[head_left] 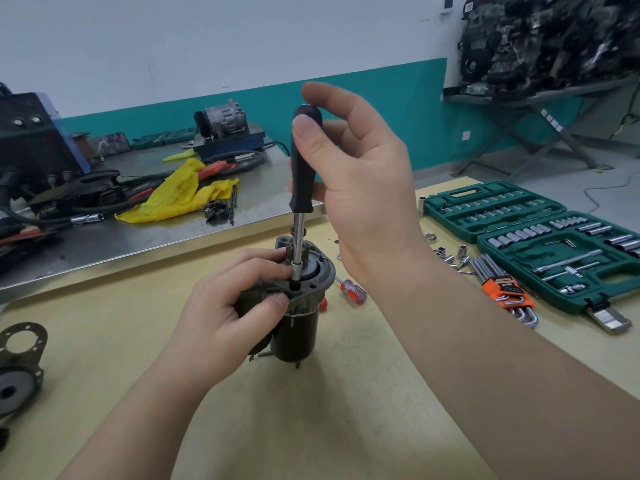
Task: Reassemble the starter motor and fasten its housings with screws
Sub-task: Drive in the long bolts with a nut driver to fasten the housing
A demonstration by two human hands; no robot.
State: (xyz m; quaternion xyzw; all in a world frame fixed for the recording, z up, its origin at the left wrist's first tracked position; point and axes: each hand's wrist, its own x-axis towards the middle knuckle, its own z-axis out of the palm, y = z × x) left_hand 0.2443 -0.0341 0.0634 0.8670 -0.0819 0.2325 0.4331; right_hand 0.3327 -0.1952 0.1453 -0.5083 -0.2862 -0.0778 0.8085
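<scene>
Presently: starter motor (294, 327) upright on the workbench (346, 410), gripped round its housing by the left hand (221, 317); socket driver (302, 174) pinched by the right hand (360, 188), seated on a housing screw; fastening step, next turning squarely.

Motor (294, 327) upright, centre of table (346, 410); driver (302, 174) atop it. Socket set (540, 244) right, hex keys (509, 292) before it. Housing (19, 362) far left.
</scene>
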